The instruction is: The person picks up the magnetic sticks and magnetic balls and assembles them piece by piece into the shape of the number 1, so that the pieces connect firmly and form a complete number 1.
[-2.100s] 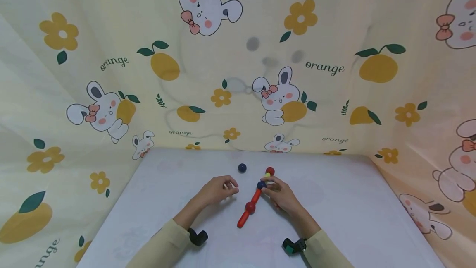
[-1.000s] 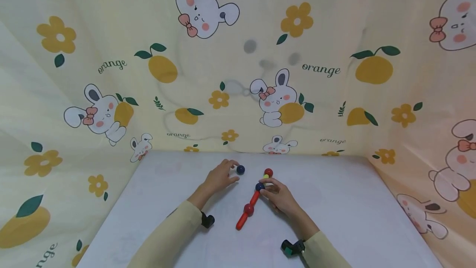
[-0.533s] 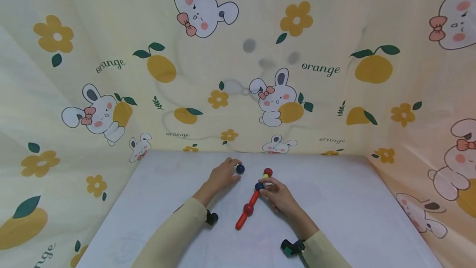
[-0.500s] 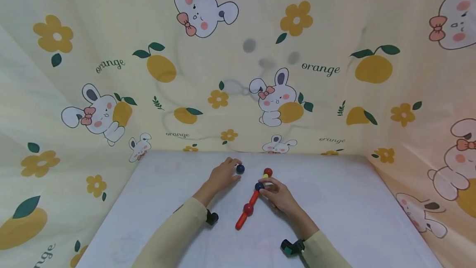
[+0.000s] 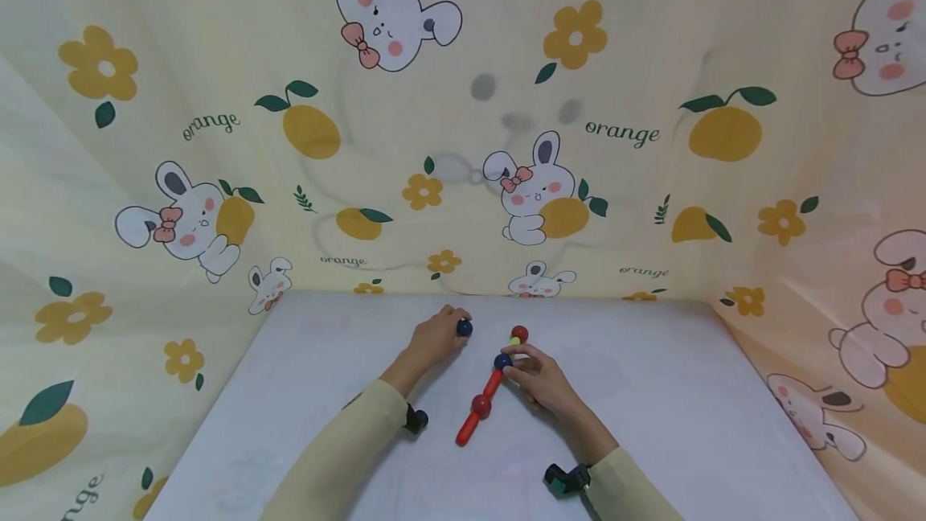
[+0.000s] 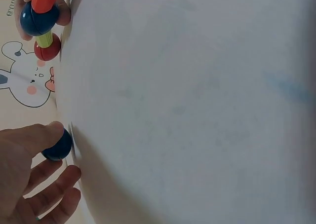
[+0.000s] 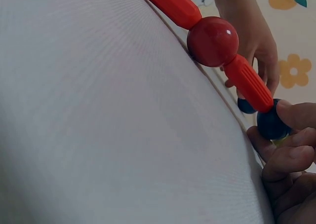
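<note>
My left hand (image 5: 434, 338) pinches a loose dark blue ball (image 5: 465, 329) near the back of the table; in the left wrist view the thumb lies on this ball (image 6: 59, 147), the other fingers below it. To the right, my right hand (image 5: 541, 380) pinches another blue ball (image 5: 502, 362) that is part of a chain. From it a red stick (image 7: 249, 82) runs to a red ball (image 7: 213, 41), then a second red stick (image 5: 467, 429) points toward me. On its far side, a short yellow piece (image 6: 44, 39) joins it to a smaller-looking red ball (image 5: 520, 334).
A white table surface (image 5: 651, 408) lies under both hands. Behind and at the sides hangs a cream curtain (image 5: 637, 47) printed with rabbits, oranges and flowers. Each wrist wears a small black camera, such as the right one (image 5: 567, 479).
My left hand has moved forward to the loose blue ball, and its fingers have closed on it. The right hand keeps its hold on the chain's blue ball.
</note>
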### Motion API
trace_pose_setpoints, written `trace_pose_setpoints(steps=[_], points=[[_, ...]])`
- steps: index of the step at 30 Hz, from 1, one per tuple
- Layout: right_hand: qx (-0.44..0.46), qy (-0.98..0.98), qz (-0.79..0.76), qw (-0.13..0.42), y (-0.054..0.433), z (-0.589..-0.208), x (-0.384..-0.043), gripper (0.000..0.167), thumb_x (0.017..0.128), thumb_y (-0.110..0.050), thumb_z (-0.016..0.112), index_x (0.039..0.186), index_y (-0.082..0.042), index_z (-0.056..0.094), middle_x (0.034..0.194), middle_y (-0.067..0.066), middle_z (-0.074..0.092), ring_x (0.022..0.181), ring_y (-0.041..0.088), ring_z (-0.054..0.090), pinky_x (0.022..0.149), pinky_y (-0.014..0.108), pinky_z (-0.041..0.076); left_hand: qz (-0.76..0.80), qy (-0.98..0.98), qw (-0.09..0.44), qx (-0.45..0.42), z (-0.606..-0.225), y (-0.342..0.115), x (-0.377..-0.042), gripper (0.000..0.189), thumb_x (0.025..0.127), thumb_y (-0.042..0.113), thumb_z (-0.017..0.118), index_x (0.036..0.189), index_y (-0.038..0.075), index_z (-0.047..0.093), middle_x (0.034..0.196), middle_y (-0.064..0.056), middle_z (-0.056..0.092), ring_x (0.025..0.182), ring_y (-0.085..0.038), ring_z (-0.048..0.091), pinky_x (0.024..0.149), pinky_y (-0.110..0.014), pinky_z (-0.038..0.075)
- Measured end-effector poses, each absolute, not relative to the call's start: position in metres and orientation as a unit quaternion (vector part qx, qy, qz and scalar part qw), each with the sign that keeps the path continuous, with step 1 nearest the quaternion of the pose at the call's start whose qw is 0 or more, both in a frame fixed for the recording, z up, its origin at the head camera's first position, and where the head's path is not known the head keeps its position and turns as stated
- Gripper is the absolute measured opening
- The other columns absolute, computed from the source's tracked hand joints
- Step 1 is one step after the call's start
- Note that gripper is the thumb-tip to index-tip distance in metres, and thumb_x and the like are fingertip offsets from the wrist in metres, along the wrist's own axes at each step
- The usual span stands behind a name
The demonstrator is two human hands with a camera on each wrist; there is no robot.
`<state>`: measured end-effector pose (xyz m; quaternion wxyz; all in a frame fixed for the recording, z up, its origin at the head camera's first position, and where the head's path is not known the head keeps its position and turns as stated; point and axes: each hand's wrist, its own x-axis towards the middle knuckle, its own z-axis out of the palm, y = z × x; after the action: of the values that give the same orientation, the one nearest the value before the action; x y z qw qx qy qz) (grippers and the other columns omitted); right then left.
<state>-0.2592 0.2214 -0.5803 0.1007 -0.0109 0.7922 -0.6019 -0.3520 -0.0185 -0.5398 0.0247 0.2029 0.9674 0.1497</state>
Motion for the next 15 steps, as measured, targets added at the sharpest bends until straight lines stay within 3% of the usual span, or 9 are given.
trace_pose_setpoints(steps=[15], points=[[-0.007,0.794,-0.601,0.095,0.2194,-0.5782,-0.2579,0.042,0.102,-0.028,0.077,0.142,-0.024,0.066,0.119,0.011,0.07,0.05,0.017,0.047,0.047,0.024,0.042,0.159,0.967,0.028,0.197,-0.541,-0.0224,-0.3514,0.04,0.102,0.029,0.077,0.138,0.018,0.066,0.132,-0.01,0.067,0.117,-0.026,0.07,0.098,-0.046,0.059]])
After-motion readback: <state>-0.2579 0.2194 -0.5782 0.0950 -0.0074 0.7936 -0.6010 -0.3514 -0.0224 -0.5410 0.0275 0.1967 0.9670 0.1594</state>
